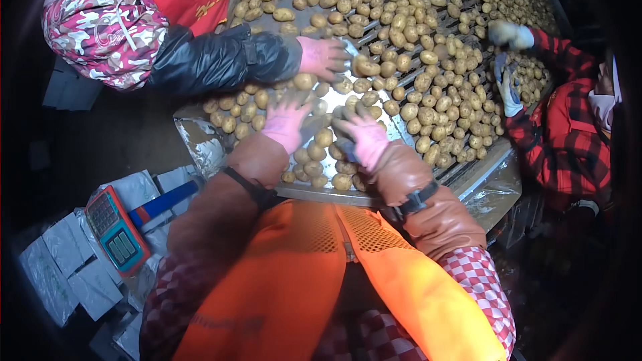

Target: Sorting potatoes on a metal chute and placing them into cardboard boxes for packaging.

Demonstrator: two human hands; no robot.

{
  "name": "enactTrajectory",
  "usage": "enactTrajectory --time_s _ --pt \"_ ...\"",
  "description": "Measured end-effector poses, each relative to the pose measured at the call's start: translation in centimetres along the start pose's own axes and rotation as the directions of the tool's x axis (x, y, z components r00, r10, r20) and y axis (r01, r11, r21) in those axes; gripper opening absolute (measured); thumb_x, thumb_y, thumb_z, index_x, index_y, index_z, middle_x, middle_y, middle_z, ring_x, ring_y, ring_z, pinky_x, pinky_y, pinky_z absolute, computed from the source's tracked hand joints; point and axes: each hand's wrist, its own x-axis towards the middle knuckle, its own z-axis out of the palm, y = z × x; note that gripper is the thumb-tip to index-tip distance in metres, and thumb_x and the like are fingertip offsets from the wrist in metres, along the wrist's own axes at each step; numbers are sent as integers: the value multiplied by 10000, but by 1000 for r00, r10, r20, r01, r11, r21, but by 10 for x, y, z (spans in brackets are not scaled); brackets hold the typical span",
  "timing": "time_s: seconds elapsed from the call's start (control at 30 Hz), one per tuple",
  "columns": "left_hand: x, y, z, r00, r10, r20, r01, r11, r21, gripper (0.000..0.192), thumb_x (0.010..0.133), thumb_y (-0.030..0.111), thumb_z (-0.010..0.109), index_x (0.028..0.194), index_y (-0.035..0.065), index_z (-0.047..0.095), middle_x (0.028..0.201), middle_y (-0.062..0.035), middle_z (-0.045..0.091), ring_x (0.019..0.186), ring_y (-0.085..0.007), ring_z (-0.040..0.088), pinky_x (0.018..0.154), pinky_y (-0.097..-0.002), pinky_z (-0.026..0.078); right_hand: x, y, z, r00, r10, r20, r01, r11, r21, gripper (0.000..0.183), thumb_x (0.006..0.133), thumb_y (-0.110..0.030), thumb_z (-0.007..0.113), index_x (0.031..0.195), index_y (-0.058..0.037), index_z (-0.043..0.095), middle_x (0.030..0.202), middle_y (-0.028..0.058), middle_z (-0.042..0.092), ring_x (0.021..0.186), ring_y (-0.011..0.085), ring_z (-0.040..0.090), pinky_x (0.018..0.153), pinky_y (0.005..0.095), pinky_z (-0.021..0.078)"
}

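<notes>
Both my hands wear pink gloves with dirty grey fingers, and they reach over a shiny metal sorting surface (329,159) strewn with potatoes. My left hand (290,119) has its fingers spread above the potatoes; it is blurred, with no potato visible in its grasp. Close by on the right, my right hand (365,134) is palm down, fingers apart and slightly bent, next to a few potatoes. What lies under its palm is hidden. Loose potatoes (312,160) lie between my wrists, near the metal front edge (326,193).
A co-worker's pink-gloved hand (325,57) reaches in from the left, just beyond my hands. Another person's gloved hands (509,60) are among potatoes at the right. Slatted bars (409,77) carry many potatoes. At lower left, a scale's keypad display unit (118,230) stands by white wrapped boxes (67,245).
</notes>
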Motion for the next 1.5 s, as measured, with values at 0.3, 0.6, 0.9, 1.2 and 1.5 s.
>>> enactTrajectory --time_s 0.3,0.6,0.9,1.2,1.5 --pt "-80 -20 6 840 -436 -322 465 885 14 411 869 307 744 1231 120 688 1377 -131 614 1349 -343 512 1148 -540 348 -76 48 -29 851 525 -16 -344 580 739 272 1020 -35 637 1281 33 669 1124 89 736 942 141 687 812 269 561" --pt "-27 5 14 996 23 -84 -28 998 -60 612 847 257 725 1434 200 561 1503 -91 519 1471 -289 395 1202 -618 246 -61 39 -11 856 205 -474 -16 928 373 290 897 -84 706 1186 -62 731 1163 183 716 1089 340 691 968 417 546" --pt "-77 -25 25 844 -528 -92 526 849 -47 528 832 163 703 1352 227 641 1388 -91 606 1351 -285 512 1112 -517 387 -47 20 -11 636 697 -330 -764 629 -145 644 989 -302 643 1578 -235 391 1555 292 395 1451 494 356 1203 555 323" --pt "-93 -39 27 955 -263 -136 259 965 -48 520 788 141 716 1298 231 677 1264 -123 664 1261 -334 572 1053 -463 460 -63 6 -27 759 646 80 16 -142 990 271 1001 -91 627 1254 -47 713 1166 47 674 981 152 607 878 245 491" --pt "-46 -19 6 994 -31 -103 15 987 -158 481 864 35 578 1312 184 668 1237 -164 675 1154 -382 625 994 -469 495 -51 54 -43 605 720 -341 -774 631 -41 549 960 -453 677 1392 -127 581 1491 231 497 1367 441 478 1142 540 416"
